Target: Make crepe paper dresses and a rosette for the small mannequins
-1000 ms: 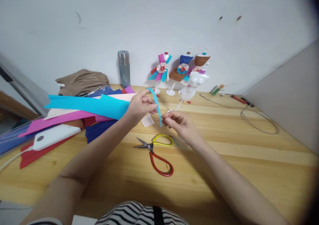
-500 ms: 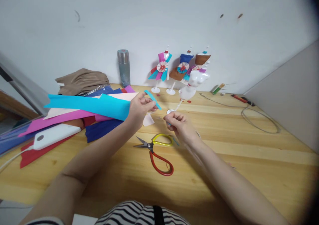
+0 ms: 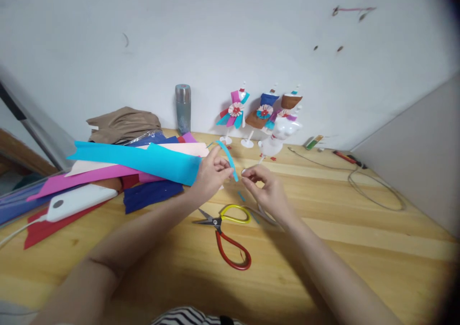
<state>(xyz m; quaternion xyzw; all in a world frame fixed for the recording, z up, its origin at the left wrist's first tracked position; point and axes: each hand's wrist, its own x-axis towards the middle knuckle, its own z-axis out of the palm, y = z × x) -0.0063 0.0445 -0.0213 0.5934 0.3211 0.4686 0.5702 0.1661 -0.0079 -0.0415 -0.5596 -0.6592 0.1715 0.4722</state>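
Left hand pinches a narrow blue strip between thumb and fingers; my hands are apart, with the strip raised above the wooden table, curving down toward the right hand. Right thumb and forefinger are drawn close, just beside the strip's lower end; I cannot tell whether they grip anything.

Nearest on the table: scissors, blades parted and pointing left, one handle yellow, one red. Just beyond the yellow handle, a small blue scrap.

To my left: white device lying on red material; behind it, a layered pile topped by a wide blue sheet.

Farther back: a white figure, then three dressed figures near the wall. Left of these, an upright flask; farther left, crumpled brown cloth.
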